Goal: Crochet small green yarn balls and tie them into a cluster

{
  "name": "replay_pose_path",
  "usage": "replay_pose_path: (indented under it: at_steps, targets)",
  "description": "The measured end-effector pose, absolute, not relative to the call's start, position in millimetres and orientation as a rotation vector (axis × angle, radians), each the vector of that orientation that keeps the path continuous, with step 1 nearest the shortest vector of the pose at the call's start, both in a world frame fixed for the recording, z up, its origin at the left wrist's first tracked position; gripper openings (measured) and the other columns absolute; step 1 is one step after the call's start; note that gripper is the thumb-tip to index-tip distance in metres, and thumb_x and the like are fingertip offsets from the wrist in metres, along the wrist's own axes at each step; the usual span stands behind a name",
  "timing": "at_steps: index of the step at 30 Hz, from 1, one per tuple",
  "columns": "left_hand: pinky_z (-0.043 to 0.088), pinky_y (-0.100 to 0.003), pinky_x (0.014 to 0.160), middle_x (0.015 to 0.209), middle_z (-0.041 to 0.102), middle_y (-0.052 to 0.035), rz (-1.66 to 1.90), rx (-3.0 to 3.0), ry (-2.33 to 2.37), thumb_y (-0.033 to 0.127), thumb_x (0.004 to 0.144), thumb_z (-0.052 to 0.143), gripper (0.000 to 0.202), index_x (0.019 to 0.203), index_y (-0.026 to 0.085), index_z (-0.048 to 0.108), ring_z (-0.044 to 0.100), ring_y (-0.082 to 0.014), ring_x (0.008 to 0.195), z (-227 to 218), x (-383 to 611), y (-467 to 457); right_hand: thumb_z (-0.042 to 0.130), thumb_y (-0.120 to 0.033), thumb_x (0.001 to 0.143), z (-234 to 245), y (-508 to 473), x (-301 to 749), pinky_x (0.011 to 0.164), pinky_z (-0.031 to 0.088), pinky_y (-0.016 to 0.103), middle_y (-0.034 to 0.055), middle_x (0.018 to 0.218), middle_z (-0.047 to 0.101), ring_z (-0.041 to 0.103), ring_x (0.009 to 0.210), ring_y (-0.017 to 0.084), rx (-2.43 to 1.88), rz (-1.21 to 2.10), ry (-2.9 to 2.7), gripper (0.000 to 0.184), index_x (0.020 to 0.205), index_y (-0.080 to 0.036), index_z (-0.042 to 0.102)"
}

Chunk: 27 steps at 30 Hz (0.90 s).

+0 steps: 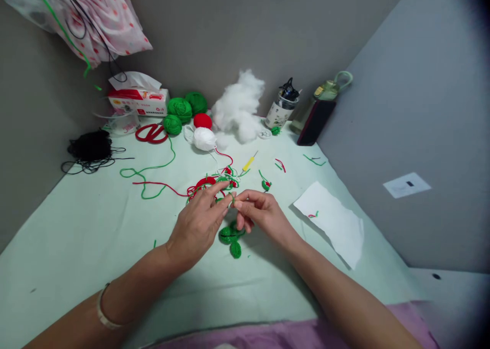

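Pinching green yarn (231,200), left hand (199,225), right hand (261,214), small rounded crochet leaves (230,238) beneath

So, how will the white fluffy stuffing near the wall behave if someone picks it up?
The stuffing looks loose and wispy, so it is probably very light and would squash. Its ragged edges suggest tufts may pull off. It likely will not roll, unlike the red yarn ball beside it.

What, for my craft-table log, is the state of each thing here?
left hand, pinching the green strand.
right hand, pinching the same strand.
green crochet piece, lying just below the hands.
tissue box, open, a tissue sticking out.
red scissors, lying flat, unheld.
yellow hook, lying loose, unheld.
black thread, tangled.
bottle, upright, capped.
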<state>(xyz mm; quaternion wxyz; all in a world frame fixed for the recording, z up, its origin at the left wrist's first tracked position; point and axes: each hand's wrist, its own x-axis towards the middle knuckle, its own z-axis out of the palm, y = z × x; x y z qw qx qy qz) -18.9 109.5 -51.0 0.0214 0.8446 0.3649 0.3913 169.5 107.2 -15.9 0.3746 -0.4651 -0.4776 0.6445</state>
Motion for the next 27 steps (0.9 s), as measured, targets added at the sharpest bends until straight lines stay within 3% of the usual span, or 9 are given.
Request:
replay_pose_path:
  at_steps: [5, 10, 18, 27]
  targets:
    - [0.054, -0.048, 0.093, 0.146, 0.058, -0.0150, 1.126, 2.634, 1.191, 0.014, 0.100, 0.047, 0.031, 0.126, 0.021, 0.062, 0.060, -0.0302, 0.121, -49, -18, 108, 0.075, -0.047, 0.082, -16, 108, 172, 0.047, 0.035, 0.024, -0.0023, 0.050, 0.065, 0.048, 0.041, 0.008, -1.208, 1.632, -1.253, 0.030, 0.081, -0.017, 0.068]
    - [0.039, -0.061, 0.114, 0.155, 0.050, -0.0178, 1.070, 2.635, 1.137, 0.008, 0.099, 0.045, 0.035, 0.129, 0.018, 0.059, 0.033, -0.0354, 0.152, -54, -17, 109, 0.075, -0.045, 0.083, -19, 109, 173, 0.047, 0.035, 0.024, -0.0032, 0.049, 0.063, 0.046, 0.041, 0.008, -1.219, 1.615, -1.255, 0.029, 0.081, -0.017, 0.069]
    - [0.030, -0.066, 0.120, 0.162, 0.043, -0.0154, 0.980, 2.590, 1.119, 0.008, 0.099, 0.043, 0.043, 0.137, 0.022, 0.056, 0.023, -0.0342, 0.157, -57, -17, 110, 0.076, -0.046, 0.081, -20, 110, 170, 0.047, 0.033, 0.025, -0.0032, 0.047, 0.060, 0.043, 0.042, 0.008, -1.223, 1.621, -1.242, 0.030, 0.078, -0.017, 0.071]
    - [0.030, -0.066, 0.120, 0.162, 0.040, -0.0200, 0.805, 2.660, 1.133, -0.001, 0.093, 0.041, 0.045, 0.130, 0.013, 0.061, 0.022, -0.0381, 0.156, -54, -19, 111, 0.076, -0.047, 0.080, -27, 111, 169, 0.047, 0.030, 0.024, -0.0033, 0.045, 0.058, 0.041, 0.041, 0.008, -1.249, 1.622, -1.254, 0.031, 0.078, -0.016, 0.069]
